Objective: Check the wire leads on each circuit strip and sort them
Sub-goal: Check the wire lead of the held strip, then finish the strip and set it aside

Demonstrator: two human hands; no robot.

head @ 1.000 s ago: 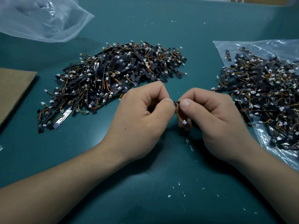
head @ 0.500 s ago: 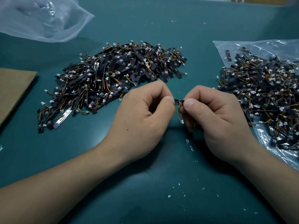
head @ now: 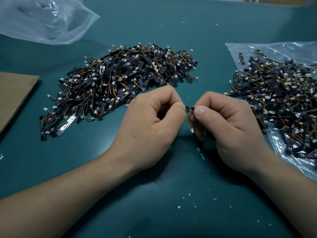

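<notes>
Circuit strip (head: 190, 109), more visible than before

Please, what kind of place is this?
Probably an electronics inspection bench in a workshop or factory: a teal work mat carries two heaps of wired circuit strips, the left heap bare, the right heap on a clear plastic bag, while left hand and right hand pinch one strip.
</notes>
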